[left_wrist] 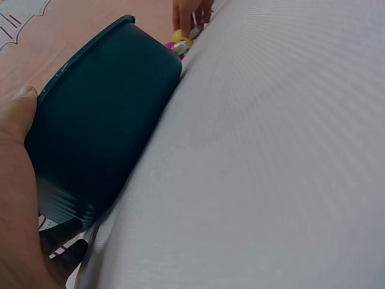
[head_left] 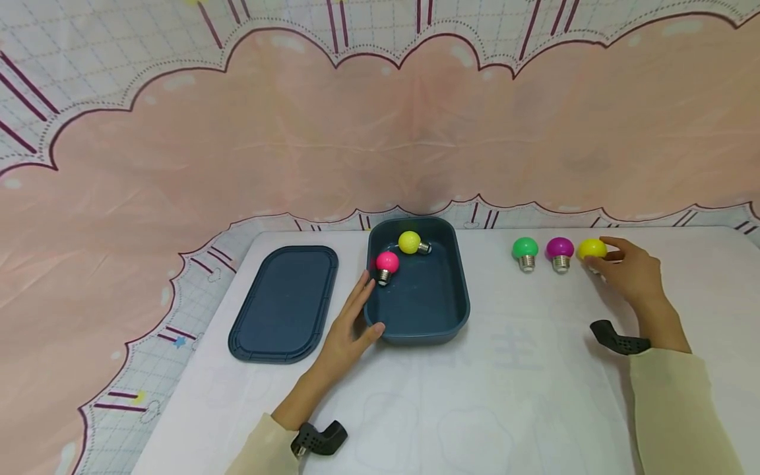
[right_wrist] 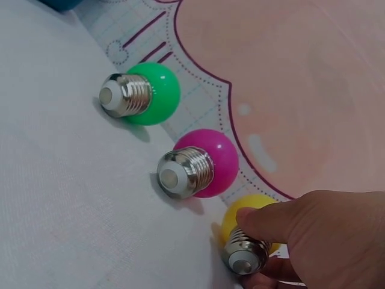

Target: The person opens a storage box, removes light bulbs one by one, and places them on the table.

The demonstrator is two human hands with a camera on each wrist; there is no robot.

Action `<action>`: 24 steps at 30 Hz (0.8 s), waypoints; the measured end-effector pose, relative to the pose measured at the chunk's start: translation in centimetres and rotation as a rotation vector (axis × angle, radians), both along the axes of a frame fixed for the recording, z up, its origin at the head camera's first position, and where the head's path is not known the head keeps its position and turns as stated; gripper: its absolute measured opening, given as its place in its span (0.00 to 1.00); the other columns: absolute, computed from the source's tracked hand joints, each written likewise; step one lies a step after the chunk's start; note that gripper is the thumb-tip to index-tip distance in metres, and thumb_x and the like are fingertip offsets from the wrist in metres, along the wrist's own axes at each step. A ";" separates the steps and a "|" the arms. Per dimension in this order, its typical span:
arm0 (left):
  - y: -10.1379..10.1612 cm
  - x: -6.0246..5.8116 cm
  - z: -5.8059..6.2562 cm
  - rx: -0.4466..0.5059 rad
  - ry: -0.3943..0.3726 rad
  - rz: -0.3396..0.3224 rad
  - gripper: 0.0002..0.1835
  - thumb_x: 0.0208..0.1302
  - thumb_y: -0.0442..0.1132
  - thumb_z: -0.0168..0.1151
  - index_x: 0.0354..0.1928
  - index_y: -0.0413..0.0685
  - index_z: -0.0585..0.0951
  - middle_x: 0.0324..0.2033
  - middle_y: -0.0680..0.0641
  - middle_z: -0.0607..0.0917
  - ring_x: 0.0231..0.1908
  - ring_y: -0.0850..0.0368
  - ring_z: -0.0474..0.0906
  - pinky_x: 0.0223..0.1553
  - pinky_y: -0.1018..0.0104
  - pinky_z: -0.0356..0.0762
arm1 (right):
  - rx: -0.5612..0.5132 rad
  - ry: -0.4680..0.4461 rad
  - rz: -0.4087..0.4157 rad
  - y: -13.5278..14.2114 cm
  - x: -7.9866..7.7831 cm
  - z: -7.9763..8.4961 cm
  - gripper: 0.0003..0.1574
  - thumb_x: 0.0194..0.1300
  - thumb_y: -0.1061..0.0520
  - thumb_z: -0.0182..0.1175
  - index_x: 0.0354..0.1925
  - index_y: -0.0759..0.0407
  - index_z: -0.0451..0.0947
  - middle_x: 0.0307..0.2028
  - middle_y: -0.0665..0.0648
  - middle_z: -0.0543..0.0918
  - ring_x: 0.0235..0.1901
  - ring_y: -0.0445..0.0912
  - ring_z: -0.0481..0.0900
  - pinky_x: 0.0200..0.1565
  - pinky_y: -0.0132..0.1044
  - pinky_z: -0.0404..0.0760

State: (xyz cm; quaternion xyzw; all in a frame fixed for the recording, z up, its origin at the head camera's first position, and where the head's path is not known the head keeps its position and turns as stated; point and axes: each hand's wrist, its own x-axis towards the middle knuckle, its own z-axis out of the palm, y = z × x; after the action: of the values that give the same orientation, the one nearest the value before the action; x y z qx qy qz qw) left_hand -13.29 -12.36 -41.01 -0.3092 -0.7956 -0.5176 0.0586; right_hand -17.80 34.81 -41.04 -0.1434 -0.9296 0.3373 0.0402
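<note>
My right hand pinches a yellow light bulb with a silver screw base, thumb on its near side. Left of it on the table lie a purple-pink bulb and a green bulb, their bases toward me. My left hand rests with fairly straight fingers against the left side of a dark blue rectangular container, thumb near its rim. Inside the container are another yellow bulb and a pinkish-red bulb.
A dark blue lid lies flat on the white table, left of the container. Behind the table's back edge hangs a peach and white patterned cloth. Each wrist carries a black band.
</note>
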 end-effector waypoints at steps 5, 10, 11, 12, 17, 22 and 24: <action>0.0 0.0 0.1 0.000 -0.001 0.004 0.37 0.61 0.28 0.60 0.71 0.31 0.56 0.72 0.34 0.49 0.71 0.40 0.44 0.67 0.72 0.44 | 0.000 -0.016 0.015 0.0 0.1 0.3 0.47 0.70 0.39 0.50 0.71 0.69 0.52 0.56 0.80 0.66 0.51 0.73 0.65 0.46 0.59 0.75; 0.1 0.1 0.2 0.010 0.002 -0.002 0.37 0.61 0.28 0.60 0.70 0.30 0.56 0.72 0.33 0.49 0.71 0.38 0.44 0.67 0.71 0.44 | 0.004 -0.037 0.019 0.0 0.3 0.5 0.47 0.70 0.38 0.49 0.71 0.70 0.51 0.56 0.80 0.66 0.52 0.73 0.64 0.47 0.61 0.74; 0.1 0.1 0.2 0.011 0.003 -0.002 0.37 0.61 0.28 0.60 0.70 0.29 0.56 0.72 0.33 0.49 0.71 0.38 0.44 0.67 0.71 0.44 | 0.003 -0.042 0.019 0.0 0.3 0.5 0.47 0.70 0.39 0.49 0.71 0.70 0.50 0.56 0.80 0.65 0.52 0.73 0.64 0.47 0.61 0.74; 0.1 0.2 0.2 0.011 0.002 -0.003 0.37 0.61 0.27 0.60 0.70 0.29 0.56 0.72 0.33 0.49 0.71 0.38 0.44 0.67 0.71 0.44 | 0.005 -0.047 0.018 0.0 0.3 0.6 0.47 0.70 0.39 0.49 0.71 0.70 0.50 0.56 0.80 0.65 0.52 0.73 0.64 0.47 0.61 0.73; 0.1 0.2 0.2 0.010 0.001 0.001 0.36 0.61 0.28 0.60 0.70 0.29 0.57 0.72 0.33 0.50 0.71 0.38 0.44 0.67 0.71 0.44 | 0.012 -0.059 0.020 0.1 0.3 0.7 0.47 0.70 0.39 0.49 0.71 0.70 0.50 0.57 0.80 0.65 0.52 0.74 0.63 0.47 0.62 0.73; 0.1 0.2 0.3 0.006 0.002 0.003 0.36 0.61 0.28 0.60 0.70 0.29 0.57 0.72 0.33 0.50 0.71 0.38 0.44 0.67 0.70 0.44 | 0.031 -0.039 0.030 0.3 0.5 1.0 0.46 0.70 0.40 0.49 0.70 0.71 0.50 0.56 0.81 0.66 0.53 0.75 0.62 0.45 0.63 0.72; 0.1 0.1 0.3 0.005 0.001 0.004 0.36 0.61 0.28 0.60 0.70 0.29 0.57 0.72 0.33 0.50 0.71 0.39 0.44 0.67 0.70 0.44 | 0.038 -0.027 0.023 0.3 0.5 1.2 0.46 0.71 0.40 0.49 0.70 0.71 0.51 0.56 0.81 0.67 0.53 0.75 0.62 0.44 0.62 0.73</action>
State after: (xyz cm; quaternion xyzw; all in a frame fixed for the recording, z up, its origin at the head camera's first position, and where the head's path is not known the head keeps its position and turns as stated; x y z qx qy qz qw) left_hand -13.16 -12.28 -40.70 -0.3079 -0.7949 -0.5193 0.0609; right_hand -17.34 35.07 -39.80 -0.1363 -0.9379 0.3180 0.0264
